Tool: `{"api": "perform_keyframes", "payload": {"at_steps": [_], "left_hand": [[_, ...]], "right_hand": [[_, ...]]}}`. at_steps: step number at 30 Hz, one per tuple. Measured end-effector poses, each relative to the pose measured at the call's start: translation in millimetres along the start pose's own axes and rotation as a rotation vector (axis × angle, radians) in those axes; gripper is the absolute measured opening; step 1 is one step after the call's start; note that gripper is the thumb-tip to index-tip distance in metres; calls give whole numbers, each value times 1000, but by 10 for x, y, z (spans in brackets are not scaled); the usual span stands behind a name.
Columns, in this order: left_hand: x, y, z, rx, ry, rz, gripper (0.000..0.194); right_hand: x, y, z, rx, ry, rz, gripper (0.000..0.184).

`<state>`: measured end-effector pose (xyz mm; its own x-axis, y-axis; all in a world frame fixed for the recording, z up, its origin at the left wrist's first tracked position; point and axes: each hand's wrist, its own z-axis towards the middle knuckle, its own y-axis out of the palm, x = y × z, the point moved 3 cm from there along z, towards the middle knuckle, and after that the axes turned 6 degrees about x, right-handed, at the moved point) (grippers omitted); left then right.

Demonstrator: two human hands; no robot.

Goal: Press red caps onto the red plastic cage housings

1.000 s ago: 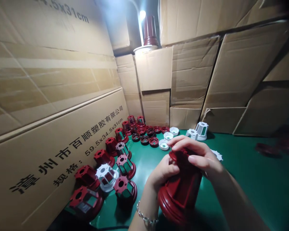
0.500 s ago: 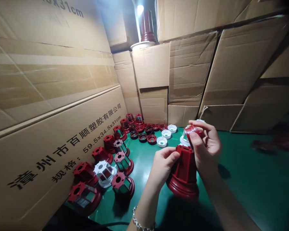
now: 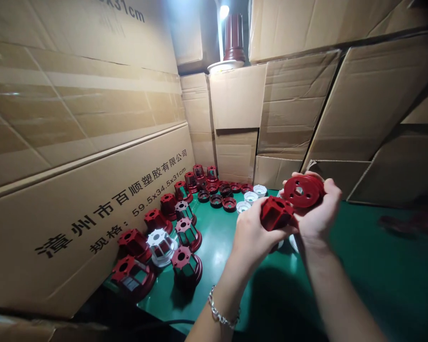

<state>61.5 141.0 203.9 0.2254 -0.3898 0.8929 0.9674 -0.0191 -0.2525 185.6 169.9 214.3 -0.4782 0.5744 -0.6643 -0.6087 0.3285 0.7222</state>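
Gripping a red housing (image 3: 276, 212), left hand (image 3: 251, 232); right hand (image 3: 319, 213) pinches red disc (image 3: 301, 191) (holed)

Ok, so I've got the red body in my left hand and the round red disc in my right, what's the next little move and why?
Probably bring the round red disc down onto the end of the red body and line it up. The right hand holds the disc just above and beside the body, with its holed face turned toward the camera, while the left hand grips the body; the two parts are close but not seated together.
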Motion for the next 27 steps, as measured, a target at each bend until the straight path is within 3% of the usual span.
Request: {"api": "perform_keyframes", "payload": {"at_steps": [3, 9, 17, 27], "left_hand": [[8, 5, 67, 30, 88, 123, 58], [16, -6, 159, 0, 199, 218, 50], [49, -68, 187, 88, 174, 300, 56], [91, -125, 42, 242, 341, 667, 60]], "right_hand": [[-9, 6, 66, -29, 83, 24, 37], [-38, 1, 114, -118, -18, -35, 42], [-70, 36, 50, -326, -77, -76, 30], [25, 51, -13, -235, -89, -109, 32]]}}
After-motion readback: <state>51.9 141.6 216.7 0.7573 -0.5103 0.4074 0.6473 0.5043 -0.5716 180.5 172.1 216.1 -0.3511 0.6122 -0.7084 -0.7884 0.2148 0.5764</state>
